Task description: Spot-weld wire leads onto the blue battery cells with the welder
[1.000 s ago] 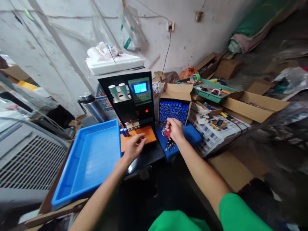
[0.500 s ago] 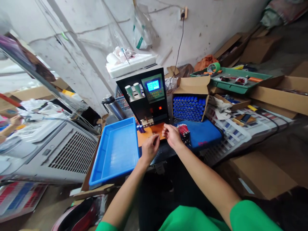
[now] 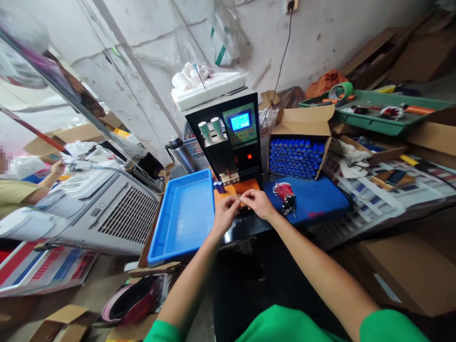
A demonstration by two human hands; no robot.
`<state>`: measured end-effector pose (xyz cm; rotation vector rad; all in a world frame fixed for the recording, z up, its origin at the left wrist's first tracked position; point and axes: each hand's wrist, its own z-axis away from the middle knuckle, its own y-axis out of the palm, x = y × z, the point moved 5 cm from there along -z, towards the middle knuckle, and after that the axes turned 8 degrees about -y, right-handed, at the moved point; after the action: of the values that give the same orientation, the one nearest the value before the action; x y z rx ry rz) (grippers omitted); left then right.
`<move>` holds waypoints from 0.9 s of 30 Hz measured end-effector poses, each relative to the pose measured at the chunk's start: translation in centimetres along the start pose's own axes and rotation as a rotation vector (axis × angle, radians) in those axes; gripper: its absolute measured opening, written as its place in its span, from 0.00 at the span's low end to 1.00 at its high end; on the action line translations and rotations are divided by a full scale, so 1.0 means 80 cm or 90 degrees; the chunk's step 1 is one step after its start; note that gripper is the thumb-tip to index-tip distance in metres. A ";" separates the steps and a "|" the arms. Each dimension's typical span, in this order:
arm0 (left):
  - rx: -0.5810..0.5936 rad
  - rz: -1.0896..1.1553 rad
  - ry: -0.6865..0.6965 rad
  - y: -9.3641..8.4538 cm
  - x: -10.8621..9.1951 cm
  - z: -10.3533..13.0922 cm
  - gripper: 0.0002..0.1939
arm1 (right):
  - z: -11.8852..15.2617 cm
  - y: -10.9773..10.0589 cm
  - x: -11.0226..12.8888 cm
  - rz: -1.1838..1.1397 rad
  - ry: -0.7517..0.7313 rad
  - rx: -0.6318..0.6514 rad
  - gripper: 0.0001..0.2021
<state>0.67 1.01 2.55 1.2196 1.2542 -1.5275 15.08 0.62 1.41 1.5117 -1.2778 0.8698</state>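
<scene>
As we read from left to right, we first meet another person's hand (image 3: 58, 167), whose body the edge of view cuts off, then a blue tray (image 3: 188, 218). Beside this tray, two blue cylinders (image 3: 219, 187) stand together on an orange board (image 3: 230, 192), long axes apparently upright, before a black machine (image 3: 251, 168). They lie beyond the left hand (image 3: 228, 212) and slightly to its left, so this hand is the nearer. We find it and the right hand (image 3: 259, 203) almost meeting over the board's near part, fingers curled and close (whether the tips pinch anything, we cannot tell). Just right of the right hand, a red wire bundle (image 3: 284, 191) lies on a blue mat (image 3: 327, 197), its length slanting toward the wearer; behind it we see a carton (image 3: 302, 124) of boxed cylinders (image 3: 295, 159), ends facing us. The fingers hide part of the board; fine detail between them is too small to make out.
</scene>
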 end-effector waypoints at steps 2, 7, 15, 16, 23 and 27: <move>-0.047 -0.035 0.010 -0.017 0.001 -0.005 0.17 | -0.004 -0.007 -0.001 0.014 -0.010 -0.034 0.14; -0.259 -0.116 0.051 -0.089 -0.005 -0.041 0.16 | -0.017 -0.025 -0.008 0.057 -0.036 -0.121 0.11; -0.095 -0.134 -0.015 -0.085 0.012 -0.093 0.20 | -0.024 -0.024 -0.024 0.059 -0.012 -0.097 0.12; -0.114 -0.141 -0.017 -0.087 0.013 -0.092 0.17 | -0.025 -0.025 -0.025 0.054 -0.009 -0.096 0.12; -0.184 -0.265 0.025 -0.089 0.013 -0.052 0.10 | -0.028 -0.028 -0.030 0.015 0.011 -0.116 0.12; -0.071 -0.176 0.049 -0.043 0.011 -0.046 0.12 | -0.028 -0.029 -0.027 0.041 -0.004 -0.112 0.12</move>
<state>-2.14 5.27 2.23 1.0755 1.5908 -1.5922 17.00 3.48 -0.41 1.3423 -1.3760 0.7726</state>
